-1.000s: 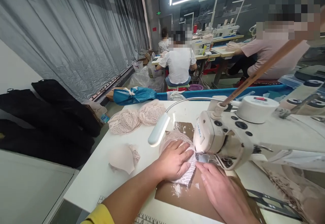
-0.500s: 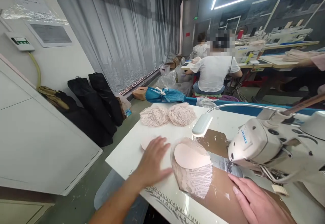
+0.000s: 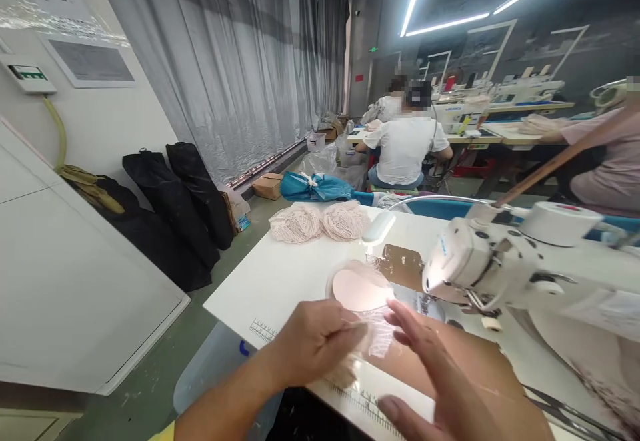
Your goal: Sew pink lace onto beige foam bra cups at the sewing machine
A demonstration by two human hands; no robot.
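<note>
A pale pink lace bra cup with a smooth oval pad [image 3: 357, 286] on it lies on the sewing table, left of the sewing machine [image 3: 463, 261]. My left hand [image 3: 320, 341] is closed in a pinch at the cup's lower edge, gripping beige lace [image 3: 345, 373] that hangs below the fingers. Part of the cup is hidden behind this hand. To its right, my right hand [image 3: 435, 374] is open, thumb and fingers spread, with the fingertips close to the cup's right edge. Whether they touch it, I cannot tell.
Two stacks of lace cups [image 3: 296, 223] stand at the table's back, near a lamp head [image 3: 379, 226]. Brown board [image 3: 460, 348] covers the table by the machine. Scissors [image 3: 565, 409] lie at the lower right. A person in a white shirt [image 3: 401, 148] sits ahead.
My left hand has moved right from the bare table to the cup and closed on lace. My right hand has left the brown board and come left towards the cup. The view has shifted.
</note>
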